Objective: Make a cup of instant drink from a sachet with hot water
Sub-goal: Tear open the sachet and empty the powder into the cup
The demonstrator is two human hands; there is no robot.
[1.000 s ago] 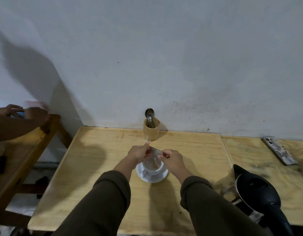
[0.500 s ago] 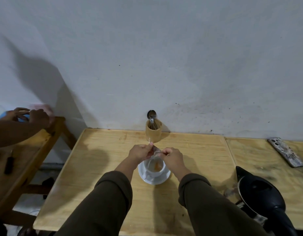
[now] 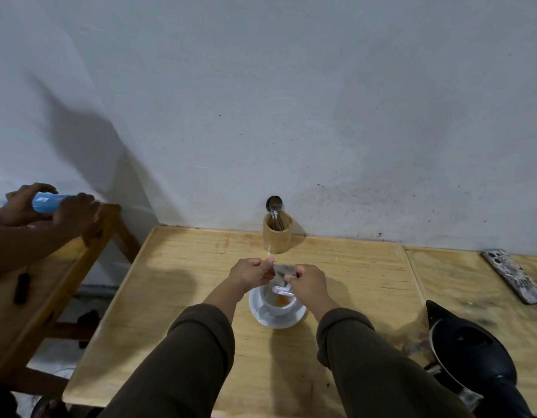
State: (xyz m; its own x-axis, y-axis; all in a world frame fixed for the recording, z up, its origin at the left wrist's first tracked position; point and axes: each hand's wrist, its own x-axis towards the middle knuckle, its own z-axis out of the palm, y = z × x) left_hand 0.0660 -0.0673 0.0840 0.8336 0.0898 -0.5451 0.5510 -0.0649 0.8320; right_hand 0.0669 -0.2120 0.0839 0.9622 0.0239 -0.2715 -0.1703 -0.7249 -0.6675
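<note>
A white cup (image 3: 279, 306) stands on a white saucer (image 3: 276, 319) in the middle of the wooden table (image 3: 185, 282), with orange-brown powder on its bottom. My left hand (image 3: 251, 273) and my right hand (image 3: 307, 282) both pinch a small silvery sachet (image 3: 281, 271) held just above the cup. The sachet's lower end hangs into the cup's mouth. A black electric kettle (image 3: 472, 354) sits at the table's right front.
A wooden holder (image 3: 277, 233) with spoons stands against the wall behind the cup. A phone (image 3: 514, 276) lies at the far right. On the left, another person's hands (image 3: 50, 206) hold a blue tube over a second wooden table (image 3: 44, 297).
My hands stay over the cup with the sachet, shifting only slightly. The other person's hands on the left have lifted and now show a blue tube.
</note>
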